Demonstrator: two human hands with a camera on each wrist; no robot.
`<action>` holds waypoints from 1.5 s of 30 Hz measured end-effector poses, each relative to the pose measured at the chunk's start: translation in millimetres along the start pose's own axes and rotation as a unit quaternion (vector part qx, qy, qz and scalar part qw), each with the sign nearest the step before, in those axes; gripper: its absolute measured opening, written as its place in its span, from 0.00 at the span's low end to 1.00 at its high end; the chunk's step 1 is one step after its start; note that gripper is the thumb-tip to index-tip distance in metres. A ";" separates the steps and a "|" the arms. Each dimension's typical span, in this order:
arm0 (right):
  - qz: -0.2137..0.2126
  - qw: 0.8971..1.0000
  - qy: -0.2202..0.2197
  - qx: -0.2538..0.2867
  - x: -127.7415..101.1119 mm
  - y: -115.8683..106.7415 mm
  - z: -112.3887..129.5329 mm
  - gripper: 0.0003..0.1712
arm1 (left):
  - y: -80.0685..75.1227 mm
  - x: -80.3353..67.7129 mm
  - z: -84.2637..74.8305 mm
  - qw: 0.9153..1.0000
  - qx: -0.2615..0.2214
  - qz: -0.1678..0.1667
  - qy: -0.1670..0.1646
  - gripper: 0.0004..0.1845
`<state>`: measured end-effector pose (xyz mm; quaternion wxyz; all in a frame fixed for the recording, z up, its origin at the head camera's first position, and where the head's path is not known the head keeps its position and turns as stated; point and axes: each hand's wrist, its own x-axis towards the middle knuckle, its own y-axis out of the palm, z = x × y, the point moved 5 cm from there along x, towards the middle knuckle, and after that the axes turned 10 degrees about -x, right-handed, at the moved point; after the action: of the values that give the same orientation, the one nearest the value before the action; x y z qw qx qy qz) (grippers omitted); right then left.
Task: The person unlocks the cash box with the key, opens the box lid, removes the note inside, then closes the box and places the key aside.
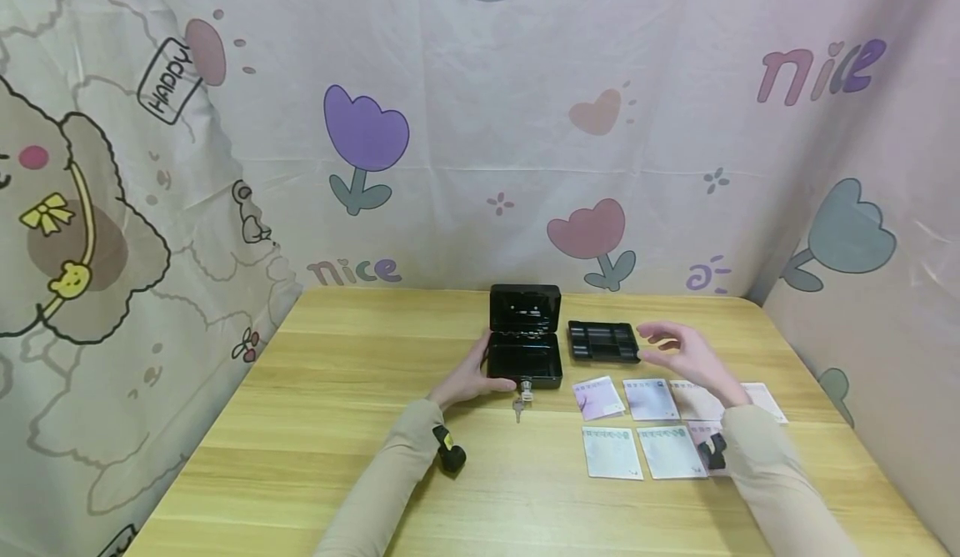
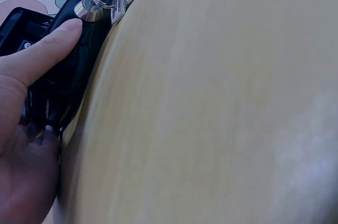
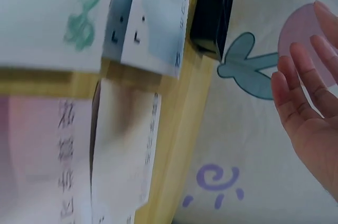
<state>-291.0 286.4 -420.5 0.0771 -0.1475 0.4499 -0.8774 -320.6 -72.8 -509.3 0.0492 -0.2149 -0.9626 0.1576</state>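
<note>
Hands at a small black cash box [image 1: 525, 357] on a wooden table [image 1: 315, 424].

Nearest the wearer, two rows of pale printed notes [image 1: 651, 398] lay flat on the right part of the table, the right forearm crossing over some of them. Beyond the notes, the left hand [image 1: 471, 378] gripped the left front corner of the cash box, thumb laid along its front face close to the lock, where a key [image 1: 519, 403] stuck out with another hanging from its ring. The box stood near the middle of the table with its lid raised upright. The right hand [image 1: 686, 353] hovered above the table with fingers spread and relaxed, holding nothing, just right of a black coin tray [image 1: 602, 341] that lay beside the box. Behind the table hung a cartoon-printed curtain [image 1: 480, 123].
</note>
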 end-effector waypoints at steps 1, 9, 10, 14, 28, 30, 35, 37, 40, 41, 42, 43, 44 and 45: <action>0.003 1.000 -0.002 0.004 2.7 1.6 0.9 0.27 | -0.1 0.1 0.3 1.000 -0.001 0.000 0.001 0.66; 0.017 1.000 -0.010 0.014 21.9 12.5 8.0 0.25 | -0.5 0.2 0.6 1.000 0.000 -0.001 0.002 0.67; 0.017 1.000 -0.012 0.015 24.5 13.7 8.6 0.25 | -0.6 0.2 0.9 1.000 0.001 -0.001 0.001 0.67; 0.018 0.999 -0.025 0.016 35.3 19.0 9.3 0.26 | -1.0 0.6 0.7 1.000 -0.004 -0.001 0.007 0.67; 0.036 0.999 -0.009 0.010 62.6 40.3 7.1 0.24 | -1.5 -1.6 -0.4 1.000 0.004 0.001 -0.006 0.66; 0.037 0.999 -0.006 0.010 65.4 43.7 5.6 0.24 | -1.3 -2.6 -1.1 1.000 0.005 0.002 -0.011 0.66; 0.038 0.999 0.002 0.011 70.1 50.4 0.2 0.22 | -0.6 -2.8 -2.8 1.000 0.002 0.000 -0.001 0.65; 0.037 0.999 0.003 0.007 71.2 52.3 -0.8 0.21 | -0.5 -2.7 -3.1 1.000 0.001 -0.001 0.003 0.65; 0.031 1.000 -0.002 0.000 72.8 55.6 -0.8 0.20 | -0.4 -2.9 -3.4 1.000 0.003 0.000 0.002 0.65; 0.030 1.000 -0.003 -0.001 73.3 56.7 -0.5 0.19 | -0.3 -3.1 -3.7 1.000 0.004 0.001 0.000 0.65; 0.028 1.000 -0.006 -0.003 73.5 57.4 0.0 0.19 | -0.3 -3.3 -3.7 1.000 0.006 0.002 -0.004 0.66; 0.028 1.000 -0.008 -0.004 73.8 58.4 0.1 0.18 | -0.1 -3.6 -3.9 1.000 0.006 0.002 -0.005 0.66; 0.027 1.000 -0.010 -0.004 74.1 59.4 0.3 0.18 | -0.1 -3.7 -4.0 1.000 0.007 0.003 -0.009 0.66; 0.027 1.000 -0.010 -0.004 74.3 60.1 0.7 0.18 | 0.1 -3.9 -3.9 1.000 0.007 0.003 -0.009 0.66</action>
<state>-360.7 230.9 -454.9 0.1043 -0.1447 0.4566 -0.8716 -316.4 -73.4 -505.7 0.0413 -0.2161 -0.9612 0.1662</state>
